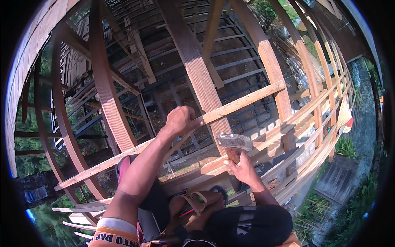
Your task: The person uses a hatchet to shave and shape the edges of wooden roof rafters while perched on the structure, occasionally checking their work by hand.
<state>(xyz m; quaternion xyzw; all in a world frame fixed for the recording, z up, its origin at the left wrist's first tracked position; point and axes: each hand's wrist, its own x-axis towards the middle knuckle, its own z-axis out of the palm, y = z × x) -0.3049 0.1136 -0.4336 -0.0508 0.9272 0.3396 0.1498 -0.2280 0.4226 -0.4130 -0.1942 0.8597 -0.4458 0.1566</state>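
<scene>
A long, thin wooden batten [242,102] lies slantwise across several sloping rafters. My left hand [180,120] is closed around it, just left of the middle rafter [196,70]. To the right and nearer to me, my right hand [243,168] grips a hammer [234,141] by its short wooden handle. The hammer's worn metal head is raised above the lower timbers, beside the foot of the middle rafter and apart from the batten. Part of the handle is hidden by my fingers.
Several loose battens [304,154] run along the right side near my sandaled foot [221,193]. Between the rafters are open gaps, with dark metal bars [240,77] and ground far below. Corrugated roofing [25,49] borders the left. A wooden platform [338,177] lies below right.
</scene>
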